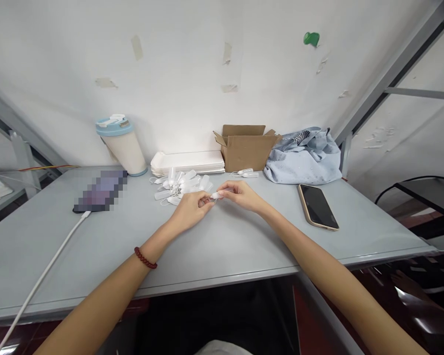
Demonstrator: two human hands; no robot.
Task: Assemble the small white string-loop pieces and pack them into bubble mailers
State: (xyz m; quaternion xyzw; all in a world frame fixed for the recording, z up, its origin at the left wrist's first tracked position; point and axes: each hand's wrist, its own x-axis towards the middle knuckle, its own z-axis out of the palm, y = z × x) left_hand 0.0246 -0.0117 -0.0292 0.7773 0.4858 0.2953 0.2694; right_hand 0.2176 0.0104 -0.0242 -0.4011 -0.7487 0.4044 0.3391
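Observation:
Near the middle of the table, both hands meet at a small white-tipped piece [215, 195] with a thin cord loop. My right hand [242, 195] pinches its right side between thumb and fingers. On the left side of it, the fingers of my left hand [190, 211] are closed, hiding part of the piece. A pile of similar clear tubes with white caps and thin loops [187, 182] lies just behind and left of my left hand. Two more tubes [248, 173] rest in front of the cardboard box, beyond my right hand.
Along the wall stand a tilted cream tumbler with blue lid [124, 145], a stack of white flat pieces [188, 160], an open cardboard box [249, 153] and bunched light-blue cloth [303, 160]. A cabled phone [101, 192] lies left, another phone [318, 207] right. The table's front edge [222, 281] is near me.

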